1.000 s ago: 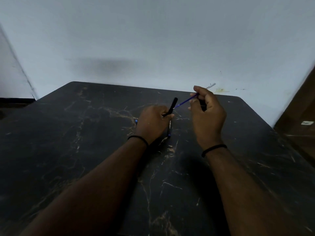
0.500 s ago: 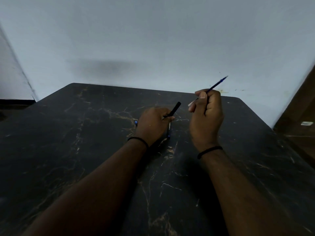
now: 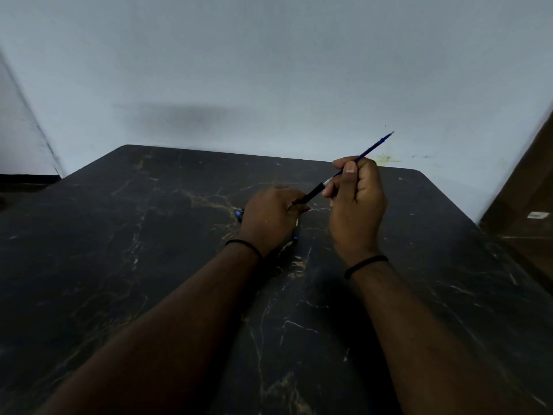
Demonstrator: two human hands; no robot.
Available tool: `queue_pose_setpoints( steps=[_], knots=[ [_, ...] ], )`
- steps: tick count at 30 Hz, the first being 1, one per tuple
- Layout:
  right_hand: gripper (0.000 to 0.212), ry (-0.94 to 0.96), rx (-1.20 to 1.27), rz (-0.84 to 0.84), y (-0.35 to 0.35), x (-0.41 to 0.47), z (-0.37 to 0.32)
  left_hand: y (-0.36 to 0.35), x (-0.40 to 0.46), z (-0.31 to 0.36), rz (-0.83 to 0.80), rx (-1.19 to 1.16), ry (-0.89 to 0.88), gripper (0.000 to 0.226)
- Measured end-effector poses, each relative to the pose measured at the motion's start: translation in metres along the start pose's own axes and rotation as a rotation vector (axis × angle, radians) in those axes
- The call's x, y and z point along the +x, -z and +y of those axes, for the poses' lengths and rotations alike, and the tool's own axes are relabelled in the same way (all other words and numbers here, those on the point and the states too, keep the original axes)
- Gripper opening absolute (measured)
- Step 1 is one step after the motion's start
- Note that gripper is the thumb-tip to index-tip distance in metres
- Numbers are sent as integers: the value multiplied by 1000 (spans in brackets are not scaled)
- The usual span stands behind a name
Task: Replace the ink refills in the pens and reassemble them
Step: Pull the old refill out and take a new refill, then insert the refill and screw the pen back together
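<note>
My left hand point(image 3: 270, 218) rests on the dark marble table point(image 3: 119, 250) and grips a black pen barrel point(image 3: 308, 195) that points up and to the right. My right hand point(image 3: 356, 202) pinches a thin blue ink refill point(image 3: 375, 145) between thumb and fingers. The refill slants up to the right, and its pale lower end touches the open mouth of the barrel. Blue pen parts point(image 3: 239, 214) peek out from under my left hand; most of them are hidden.
A pale wall rises right behind the table's far edge. A brown wooden surface point(image 3: 526, 205) stands at the right, past the table's rounded far corner. A second blue piece point(image 3: 296, 236) lies by my left wrist.
My right hand pulled the refill out of the barrel, turned it end for end, then brought its pale end back down to the barrel's mouth. My left hand stayed put.
</note>
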State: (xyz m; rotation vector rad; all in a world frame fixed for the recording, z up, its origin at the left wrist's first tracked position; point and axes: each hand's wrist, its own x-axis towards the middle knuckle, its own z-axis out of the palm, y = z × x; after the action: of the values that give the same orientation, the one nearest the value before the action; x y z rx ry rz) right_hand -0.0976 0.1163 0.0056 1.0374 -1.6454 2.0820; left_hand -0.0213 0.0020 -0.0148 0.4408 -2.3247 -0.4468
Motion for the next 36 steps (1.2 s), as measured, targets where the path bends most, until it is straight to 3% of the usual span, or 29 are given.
queue_pose_setpoints(
  steps=[3, 7, 14, 16, 18, 21, 26, 36],
  knots=[
    [21, -12, -57, -21, -1, 0, 5, 2, -1, 3, 5, -22, -13, 16],
    [4, -21, -124, -96, 0, -1, 12, 4, -2, 6, 45, -91, -11, 18],
    [15, 3, -236, -180, -1, -1, 22, 6, -4, 9, 101, -239, -50, 16],
    [12, 18, -242, -146, 0, -1, 21, 7, -3, 8, 121, -226, 16, 18],
    [11, -6, -174, -122, 1, 0, 21, 10, -2, 2, 231, -115, 130, 40],
    [14, -49, -128, -161, 1, -3, 23, 23, -1, -14, 368, 100, 445, 52],
    [15, -37, -187, -218, 0, -8, 29, 32, -1, -34, 149, 277, 676, 38],
    [29, -57, -233, -227, 0, -10, 36, 40, 0, -37, -54, 482, 690, 42]
  ],
)
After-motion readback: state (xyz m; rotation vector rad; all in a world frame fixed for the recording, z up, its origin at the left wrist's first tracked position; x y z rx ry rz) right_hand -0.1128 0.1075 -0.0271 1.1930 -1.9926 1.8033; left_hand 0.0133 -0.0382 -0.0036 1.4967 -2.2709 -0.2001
